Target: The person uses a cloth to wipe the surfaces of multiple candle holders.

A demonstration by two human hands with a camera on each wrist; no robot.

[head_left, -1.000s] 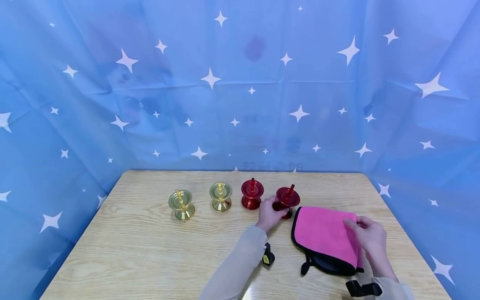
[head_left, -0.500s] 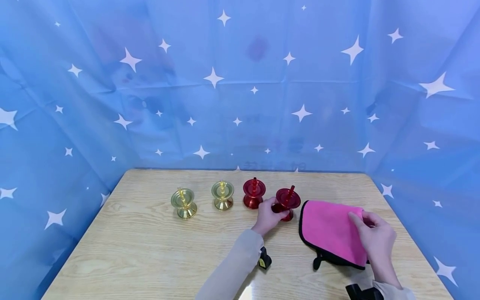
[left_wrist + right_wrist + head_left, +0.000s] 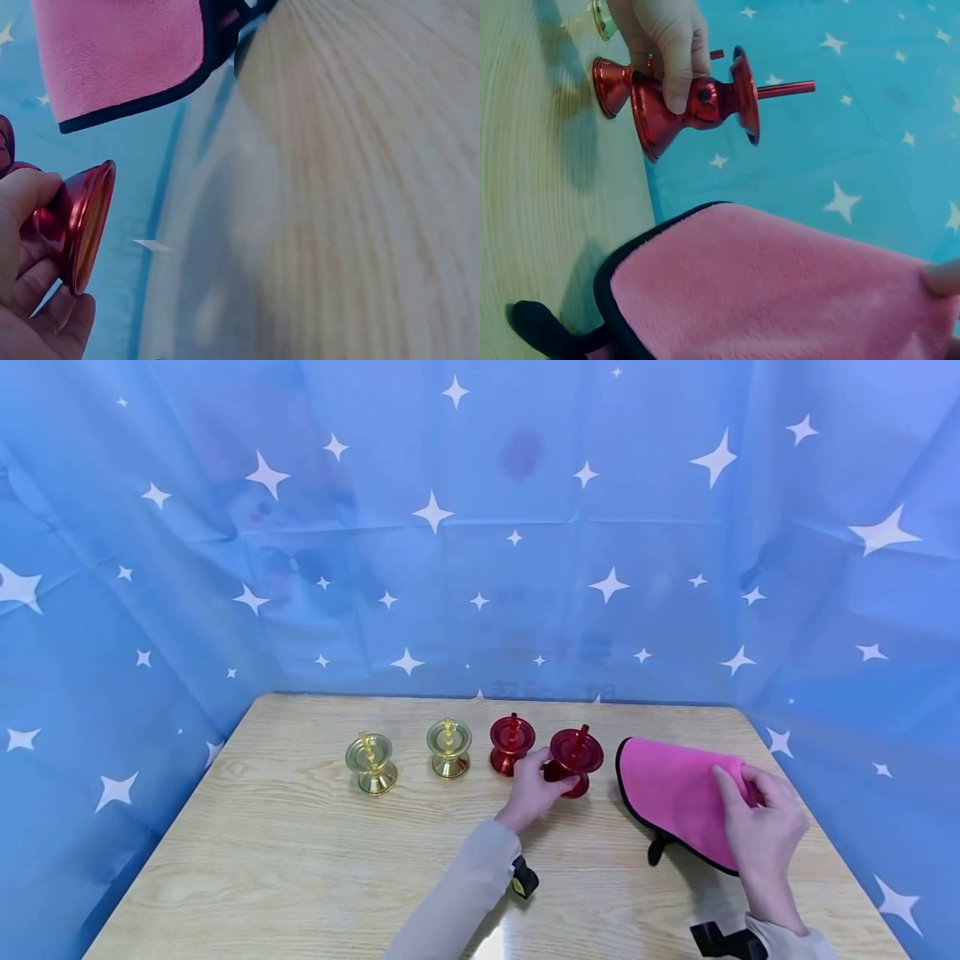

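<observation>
My left hand grips the waist of a shiny red candle holder, which has a wide dish and a short red stem on top. In the left wrist view the rim and underside of its flared base show beside the fingers. To the right, my right hand pinches a bright pink plush cloth with black edging by its right-hand part. The cloth hangs from the fingers, its far corner reaching toward the held candle holder. A black loop dangles from the cloth's edge.
A second red candle holder stands just left of the held one. Two gold candle holders stand farther left along the wooden table. Behind the table hangs a blue curtain with white stars.
My right hand has lifted the pink cloth up and to the right; its lower edge has swung away from the table. My left hand keeps its hold on the red candle holder.
</observation>
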